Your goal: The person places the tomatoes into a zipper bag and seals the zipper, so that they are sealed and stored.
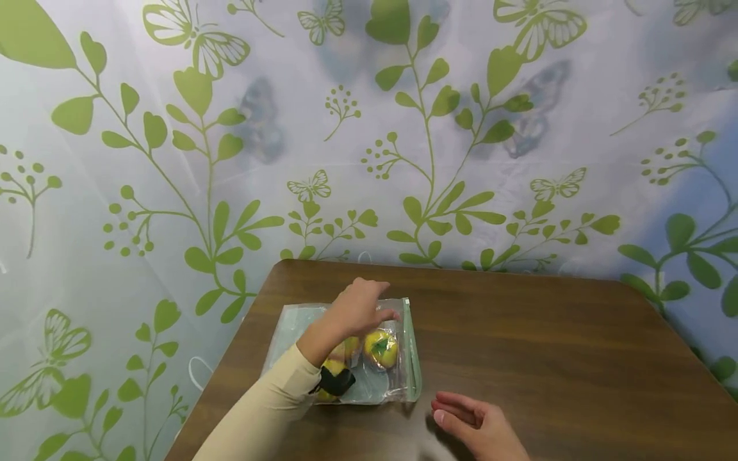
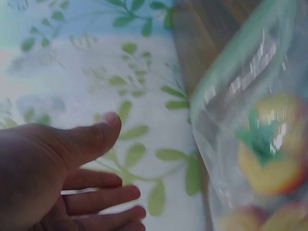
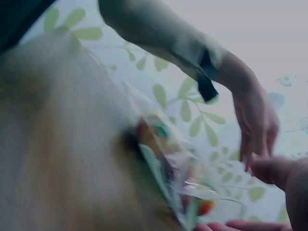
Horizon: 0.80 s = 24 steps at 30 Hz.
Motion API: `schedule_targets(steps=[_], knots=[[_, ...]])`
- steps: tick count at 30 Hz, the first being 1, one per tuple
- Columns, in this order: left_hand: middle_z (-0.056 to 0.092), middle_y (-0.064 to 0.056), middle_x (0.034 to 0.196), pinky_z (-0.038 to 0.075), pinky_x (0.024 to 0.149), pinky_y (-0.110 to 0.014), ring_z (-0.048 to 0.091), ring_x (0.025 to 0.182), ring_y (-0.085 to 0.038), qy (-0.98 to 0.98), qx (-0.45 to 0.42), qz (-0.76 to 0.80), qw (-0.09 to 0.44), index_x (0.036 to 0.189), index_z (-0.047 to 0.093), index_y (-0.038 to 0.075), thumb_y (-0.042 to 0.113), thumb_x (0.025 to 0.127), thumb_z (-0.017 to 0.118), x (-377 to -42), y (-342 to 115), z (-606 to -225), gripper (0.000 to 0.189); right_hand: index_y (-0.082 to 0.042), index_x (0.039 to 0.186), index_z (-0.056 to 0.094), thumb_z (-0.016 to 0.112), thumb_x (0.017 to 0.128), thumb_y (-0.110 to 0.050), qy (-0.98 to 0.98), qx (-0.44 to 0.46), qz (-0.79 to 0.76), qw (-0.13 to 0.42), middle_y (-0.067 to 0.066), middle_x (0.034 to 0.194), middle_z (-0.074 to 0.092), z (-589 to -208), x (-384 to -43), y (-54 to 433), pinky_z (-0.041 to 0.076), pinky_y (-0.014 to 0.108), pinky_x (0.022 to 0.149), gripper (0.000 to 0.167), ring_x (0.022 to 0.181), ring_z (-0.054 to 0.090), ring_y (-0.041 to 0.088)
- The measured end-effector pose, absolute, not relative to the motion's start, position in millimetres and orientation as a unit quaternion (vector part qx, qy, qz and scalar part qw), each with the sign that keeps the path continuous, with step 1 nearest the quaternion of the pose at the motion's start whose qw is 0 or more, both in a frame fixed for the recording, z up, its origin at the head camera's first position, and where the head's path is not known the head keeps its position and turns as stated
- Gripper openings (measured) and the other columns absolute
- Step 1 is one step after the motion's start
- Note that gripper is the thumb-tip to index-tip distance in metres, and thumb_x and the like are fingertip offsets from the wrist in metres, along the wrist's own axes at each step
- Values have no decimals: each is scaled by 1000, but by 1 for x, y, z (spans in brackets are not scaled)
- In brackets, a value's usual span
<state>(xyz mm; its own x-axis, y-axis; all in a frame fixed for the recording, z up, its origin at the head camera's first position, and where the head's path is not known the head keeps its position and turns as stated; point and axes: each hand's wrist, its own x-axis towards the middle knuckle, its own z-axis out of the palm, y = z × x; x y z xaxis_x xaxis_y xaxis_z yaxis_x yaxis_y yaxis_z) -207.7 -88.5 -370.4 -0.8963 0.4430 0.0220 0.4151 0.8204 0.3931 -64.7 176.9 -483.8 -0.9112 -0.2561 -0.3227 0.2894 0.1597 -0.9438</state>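
A clear zip bag [image 1: 369, 387] with a pale green zip edge lies flat on the table's left part. Inside it are several round yellow-and-red fruits [image 1: 380, 349]; one shows a green leafy top. Over the bag's far side hovers my left hand [image 1: 354, 310], fingers loosely extended and holding nothing. The left wrist view shows that hand [image 2: 43, 159] apart from the bag, thumb and fingers spread. To the right of the zip edge, my right hand [image 1: 481, 426] is held low with fingers gently bent and nothing in it. The right wrist view is blurred.
The brown wooden table [image 1: 553, 358] extends to the right of the bag. Behind it hangs a pale curtain [image 1: 357, 211] with green leaves and butterflies. A black strap [image 1: 337, 382] circles my left wrist.
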Motion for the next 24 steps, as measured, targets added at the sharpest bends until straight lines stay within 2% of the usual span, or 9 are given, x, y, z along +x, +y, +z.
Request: schedule_targets(steps=[3, 7, 13, 17, 20, 22, 24], knots=[[68, -18, 149, 52, 116, -53, 57, 145, -43, 951, 229, 199, 67, 151, 63, 0, 34, 104, 78, -231, -94, -377, 60, 20, 153, 45, 74, 107, -27, 671, 34, -702, 235, 30, 146, 67, -493, -64, 168, 62, 33, 102, 72, 126, 74, 23], [67, -18, 151, 51, 118, -52, 55, 147, -43, 948, 235, 192, 98, 152, 62, -1, 32, 105, 76, -255, -96, -390, 58, 26, 155, 35, 73, 107, -20, 593, 74, -752, 277, 29, 140, 71, -502, -64, 159, 61, 39, 104, 76, 121, 76, 23], [67, -19, 149, 52, 117, -51, 56, 146, -42, 949, 240, 164, 122, 147, 66, -2, 28, 107, 74, -282, -85, -407, 50, 26, 154, 33, 70, 109, -21, 517, 103, -786, 323, 27, 138, 73, -505, -63, 139, 58, 44, 110, 75, 123, 76, 25], [67, -20, 148, 54, 115, -49, 60, 142, -40, 952, 242, 134, 133, 144, 67, -2, 27, 107, 73, -296, -74, -416, 48, 22, 150, 40, 70, 109, -26, 471, 130, -809, 327, 26, 132, 76, -506, -61, 121, 57, 46, 112, 70, 123, 76, 29], [67, -20, 149, 54, 115, -48, 62, 140, -39, 952, 237, 124, 146, 146, 65, -3, 26, 108, 71, -304, -68, -424, 49, 22, 150, 39, 69, 110, -28, 441, 146, -824, 324, 26, 129, 77, -506, -63, 107, 55, 46, 114, 71, 123, 75, 31], [66, -20, 150, 53, 116, -48, 61, 142, -38, 951, 234, 125, 161, 148, 63, -4, 24, 109, 68, -309, -66, -430, 48, 22, 151, 36, 69, 110, -31, 423, 154, -833, 321, 28, 131, 75, -507, -65, 98, 53, 46, 116, 75, 126, 74, 34], [66, -20, 151, 52, 117, -48, 61, 143, -37, 947, 237, 128, 176, 149, 62, -4, 22, 110, 65, -311, -64, -435, 47, 21, 154, 32, 69, 110, -34, 414, 155, -839, 316, 35, 139, 68, -507, -68, 91, 50, 47, 119, 80, 130, 71, 37]])
